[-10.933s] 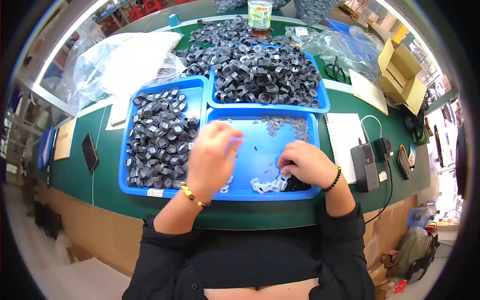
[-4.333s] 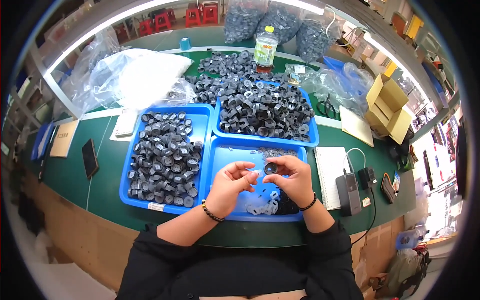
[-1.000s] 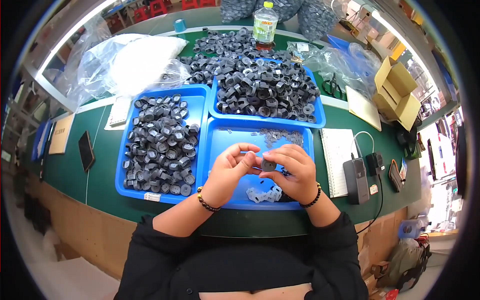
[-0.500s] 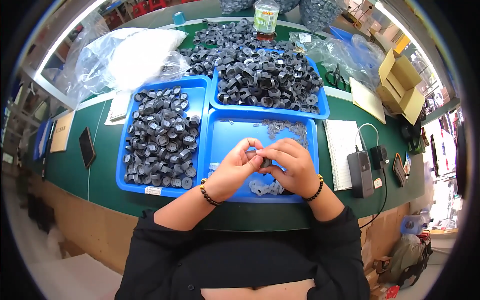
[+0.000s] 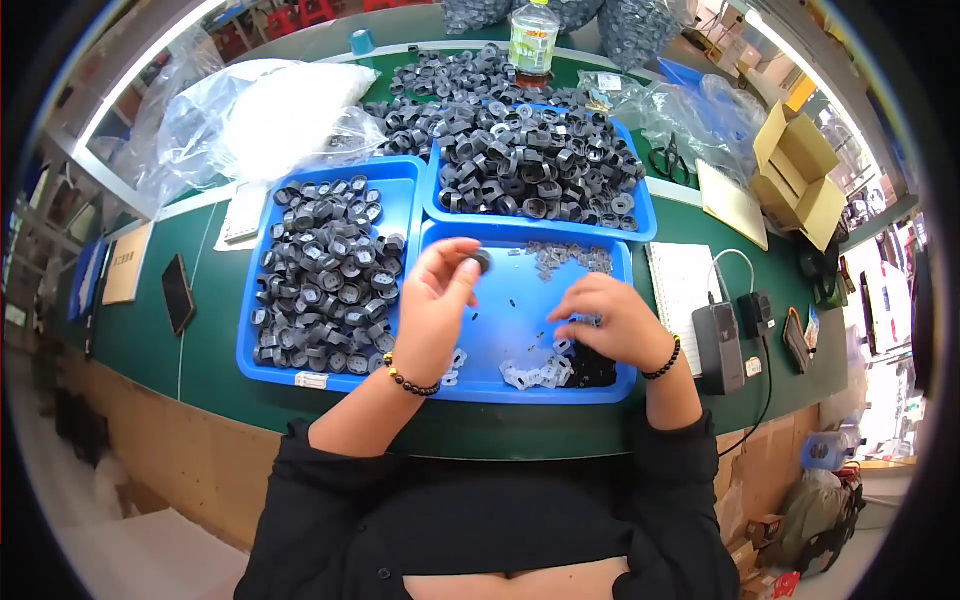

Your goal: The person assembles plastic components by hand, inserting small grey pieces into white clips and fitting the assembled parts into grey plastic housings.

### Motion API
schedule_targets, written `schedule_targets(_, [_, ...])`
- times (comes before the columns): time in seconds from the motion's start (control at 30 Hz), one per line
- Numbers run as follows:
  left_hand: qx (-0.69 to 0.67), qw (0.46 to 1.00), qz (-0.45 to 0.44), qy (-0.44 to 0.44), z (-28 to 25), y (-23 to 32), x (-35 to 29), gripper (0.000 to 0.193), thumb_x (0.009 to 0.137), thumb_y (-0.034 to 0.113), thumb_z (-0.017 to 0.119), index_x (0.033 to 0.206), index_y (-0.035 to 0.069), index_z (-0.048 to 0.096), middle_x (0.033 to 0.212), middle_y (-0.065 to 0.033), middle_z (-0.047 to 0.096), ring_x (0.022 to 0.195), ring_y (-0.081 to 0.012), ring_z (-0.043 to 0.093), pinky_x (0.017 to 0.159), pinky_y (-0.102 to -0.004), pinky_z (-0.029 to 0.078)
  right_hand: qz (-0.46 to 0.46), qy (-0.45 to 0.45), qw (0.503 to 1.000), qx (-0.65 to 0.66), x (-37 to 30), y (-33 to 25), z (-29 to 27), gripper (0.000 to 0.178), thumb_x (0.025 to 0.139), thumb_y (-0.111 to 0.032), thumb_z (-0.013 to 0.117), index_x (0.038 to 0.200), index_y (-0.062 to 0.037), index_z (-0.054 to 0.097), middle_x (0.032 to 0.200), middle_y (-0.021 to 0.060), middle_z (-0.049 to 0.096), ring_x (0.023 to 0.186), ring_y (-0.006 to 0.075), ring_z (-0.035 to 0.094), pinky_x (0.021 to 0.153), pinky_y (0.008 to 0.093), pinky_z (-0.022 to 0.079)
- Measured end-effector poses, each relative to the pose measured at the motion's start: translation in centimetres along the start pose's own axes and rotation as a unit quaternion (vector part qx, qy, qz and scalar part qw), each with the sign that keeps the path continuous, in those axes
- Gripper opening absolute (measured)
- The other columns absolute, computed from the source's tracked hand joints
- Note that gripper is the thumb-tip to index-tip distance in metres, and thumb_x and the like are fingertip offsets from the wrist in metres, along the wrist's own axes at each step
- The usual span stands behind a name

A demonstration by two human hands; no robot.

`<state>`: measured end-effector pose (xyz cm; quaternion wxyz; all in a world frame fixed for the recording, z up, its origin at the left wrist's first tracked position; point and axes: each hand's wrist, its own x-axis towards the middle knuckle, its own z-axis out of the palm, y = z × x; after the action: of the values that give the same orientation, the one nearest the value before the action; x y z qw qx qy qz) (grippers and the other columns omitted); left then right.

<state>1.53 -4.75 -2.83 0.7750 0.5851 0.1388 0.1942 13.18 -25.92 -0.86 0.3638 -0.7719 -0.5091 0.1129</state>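
My left hand (image 5: 438, 295) pinches a dark grey round plastic cap (image 5: 482, 262) between thumb and fingertips, above the near blue tray (image 5: 490, 350). Over the right half of that tray hovers my right hand (image 5: 615, 318), its fingers half bent and a little apart, with nothing visible between them. Below it lie white translucent plastic pieces (image 5: 538, 374) and a heap of small black parts (image 5: 592, 370). A scatter of small clear pieces (image 5: 565, 257) covers the tray's far right corner. A few more white pieces (image 5: 455, 368) lie beside my left wrist.
To the left stands a blue tray (image 5: 400, 190) of grey caps; another heaped blue tray (image 5: 645, 215) is behind. Loose caps (image 5: 450, 75), a bottle (image 5: 533, 40) and scissors (image 5: 670, 160) lie farther back. A notebook (image 5: 680, 290) and power bank (image 5: 718, 345) sit right, a phone (image 5: 178, 293) left.
My hands have parted from around the cap. The left has moved up and left with it; the right has moved right and nearer, over the small parts.
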Motion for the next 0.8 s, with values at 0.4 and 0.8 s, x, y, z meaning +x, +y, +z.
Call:
schedule_targets(0.4, [0.291, 0.916, 0.276, 0.004, 0.1, 1.4, -0.5, 0.033, 0.082, 0.001, 0.066, 0.113, 0.002, 0.057, 0.102, -0.0127, 0.059, 0.091, -0.0201, 0.058, 0.075, -0.0300, 0.049, 0.010, -0.052, 0.997, -0.051, 0.0, -0.3, 1.0, 0.017, 0.072, -0.008, 0.075, 0.087, -0.0060, 0.067, 0.079, 0.0064, 0.061, 0.078, 0.0216, 0.059, 0.071, 0.0314, 0.048])
schedule_targets(0.8, [-0.071, 0.984, -0.135, -0.096, 1.6, -0.7, -1.8, 0.017, 0.089, 0.008, 0.065, 0.103, 0.000, 0.059, 0.090, -0.0062, 0.064, 0.080, -0.0142, 0.064, 0.076, -0.0284, 0.054, 0.081, 0.196, 0.977, 0.035, 1.1, 2.2, 1.1, 0.008, 0.083, -0.005, 0.065, 0.089, -0.0019, 0.069, 0.080, 0.0069, 0.066, 0.074, 0.0184, 0.062, 0.067, 0.0295, 0.050])
